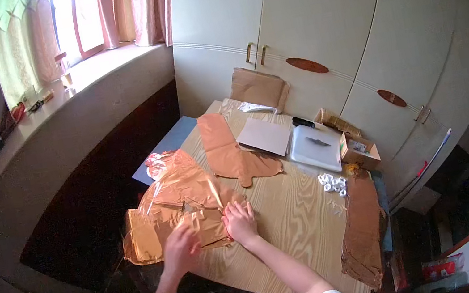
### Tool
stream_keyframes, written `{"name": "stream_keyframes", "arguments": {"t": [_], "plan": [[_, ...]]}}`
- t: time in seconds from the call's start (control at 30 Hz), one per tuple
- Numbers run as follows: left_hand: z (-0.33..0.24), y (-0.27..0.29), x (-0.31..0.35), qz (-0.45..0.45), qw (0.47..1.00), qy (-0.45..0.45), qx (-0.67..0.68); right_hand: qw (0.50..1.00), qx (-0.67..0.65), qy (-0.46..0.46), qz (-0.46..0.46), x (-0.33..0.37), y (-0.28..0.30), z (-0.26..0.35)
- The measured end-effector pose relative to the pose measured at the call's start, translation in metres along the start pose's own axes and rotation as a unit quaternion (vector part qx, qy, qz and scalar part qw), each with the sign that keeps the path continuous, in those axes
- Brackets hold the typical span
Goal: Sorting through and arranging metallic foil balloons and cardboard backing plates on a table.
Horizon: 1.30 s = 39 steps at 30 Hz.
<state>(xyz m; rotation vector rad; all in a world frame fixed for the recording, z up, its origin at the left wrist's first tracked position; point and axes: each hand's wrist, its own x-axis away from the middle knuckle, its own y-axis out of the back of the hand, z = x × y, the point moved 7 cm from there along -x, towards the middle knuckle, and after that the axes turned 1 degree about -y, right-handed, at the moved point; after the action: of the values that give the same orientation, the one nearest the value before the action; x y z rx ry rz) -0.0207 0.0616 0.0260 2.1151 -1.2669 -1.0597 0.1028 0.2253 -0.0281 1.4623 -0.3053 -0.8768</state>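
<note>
A wrinkled, shiny copper-coloured foil piece, which looks like a flat foil balloon, spreads over the left part of the wood-grain table. My right hand presses down at its right edge, fingers apart and flat. Just over the near part of the foil is my left hand; its fingers are blurred, and whether they grip the foil does not show. A second flat copper foil piece with a bent outline lies farther back.
Toward the back are a pale flat sheet, a white lidded box and a brown padded package. White tape rolls, a small carton and torn cardboard line the right edge. Cabinets stand behind.
</note>
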Motion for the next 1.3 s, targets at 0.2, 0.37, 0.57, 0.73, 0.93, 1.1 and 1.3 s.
{"name": "stream_keyframes", "arguments": {"t": [0.2, 0.37, 0.57, 0.73, 0.93, 1.1, 1.3], "plan": [[-0.034, -0.054, -0.029, 0.034, 0.988, -0.118, -0.092, 0.994, -0.019, -0.015, -0.107, 0.017, 0.031, -0.009], [-0.028, -0.062, -0.031, 0.053, 0.987, -0.125, -0.082, 0.999, 0.013, -0.044, -0.021, 0.035, 0.028, -0.009], [-0.042, -0.053, -0.032, 0.051, 0.992, -0.1, -0.055, 0.998, -0.05, -0.004, 0.024, 0.039, 0.031, 0.006], [-0.032, -0.056, -0.031, 0.013, 0.994, -0.093, -0.046, 0.982, -0.189, 0.021, -0.007, 0.04, 0.032, 0.001], [-0.03, -0.054, -0.027, 0.028, 0.995, -0.096, 0.0, 0.938, -0.309, 0.082, -0.132, 0.045, 0.055, -0.003], [-0.1, -0.031, -0.033, -0.034, 0.989, -0.121, -0.073, 0.851, -0.517, 0.049, -0.072, 0.051, 0.046, -0.016], [-0.063, -0.068, -0.045, -0.094, 0.979, -0.123, -0.13, 0.894, -0.439, 0.011, -0.093, 0.047, 0.034, -0.019]]}}
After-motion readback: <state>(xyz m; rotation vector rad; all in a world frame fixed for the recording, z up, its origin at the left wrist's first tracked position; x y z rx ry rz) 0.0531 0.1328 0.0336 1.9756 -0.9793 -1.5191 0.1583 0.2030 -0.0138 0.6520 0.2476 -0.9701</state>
